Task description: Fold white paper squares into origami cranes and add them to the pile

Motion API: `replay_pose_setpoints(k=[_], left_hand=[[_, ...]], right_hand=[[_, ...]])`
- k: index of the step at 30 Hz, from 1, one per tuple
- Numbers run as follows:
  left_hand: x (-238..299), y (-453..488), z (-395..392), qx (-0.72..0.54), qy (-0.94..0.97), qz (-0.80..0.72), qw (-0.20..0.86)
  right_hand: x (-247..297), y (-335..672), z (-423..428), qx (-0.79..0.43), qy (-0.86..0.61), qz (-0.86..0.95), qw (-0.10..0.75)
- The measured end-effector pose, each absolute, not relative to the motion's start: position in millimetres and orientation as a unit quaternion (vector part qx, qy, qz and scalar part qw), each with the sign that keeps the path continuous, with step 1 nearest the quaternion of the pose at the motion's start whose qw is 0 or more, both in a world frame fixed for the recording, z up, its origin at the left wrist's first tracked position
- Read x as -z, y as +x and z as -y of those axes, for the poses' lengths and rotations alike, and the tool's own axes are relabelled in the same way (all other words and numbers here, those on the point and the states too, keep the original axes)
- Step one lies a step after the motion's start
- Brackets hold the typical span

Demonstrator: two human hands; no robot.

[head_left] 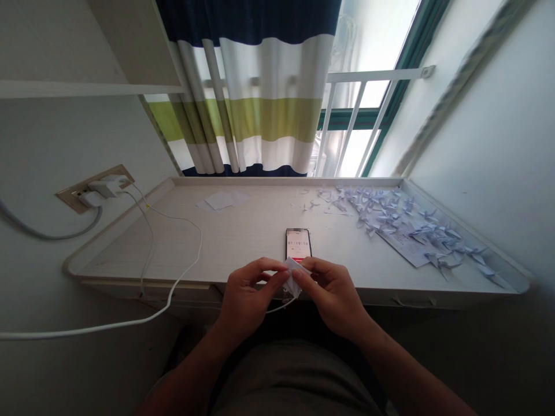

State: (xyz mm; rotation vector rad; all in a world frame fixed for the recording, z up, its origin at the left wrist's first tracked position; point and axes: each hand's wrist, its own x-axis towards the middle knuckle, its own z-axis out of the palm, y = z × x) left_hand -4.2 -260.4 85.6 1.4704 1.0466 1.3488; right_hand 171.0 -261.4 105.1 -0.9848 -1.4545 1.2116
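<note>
A small folded piece of white paper (293,276) sits between both hands, just in front of the desk's near edge. My left hand (248,294) pinches its left side with thumb and fingers. My right hand (333,293) pinches its right side in the same way. Right behind the hands a phone (299,244) lies flat on the pale desk (243,231), its screen lit with a timer. A white cable runs under the hands toward the phone.
Several small folded paper cranes (403,222) cover the desk's right side, some on a printed sheet (407,245). Blank paper squares (223,200) lie at the back left. A charger (102,189) is plugged into the left wall socket. A striped curtain (251,98) and window bars stand behind.
</note>
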Motion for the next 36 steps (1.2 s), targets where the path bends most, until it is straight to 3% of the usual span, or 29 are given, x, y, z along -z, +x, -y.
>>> replay_pose_setpoints(k=[7, 15, 21, 36], left_hand=[[-97, -9, 261, -0.491, 0.662, -0.388, 0.413], [-136, -38, 242, -0.286, 0.849, -0.293, 0.334], [-131, -26, 241, -0.351, 0.791, -0.325, 0.382], [-121, -14, 246, -0.394, 0.697, -0.392, 0.453]], right_hand=[[-102, 170, 260, -0.508, -0.421, 0.585, 0.472], [-111, 174, 262, -0.525, -0.404, 0.608, 0.439], [-109, 169, 265, -0.476, -0.426, 0.598, 0.484], [-103, 167, 263, -0.524, -0.403, 0.558, 0.502]])
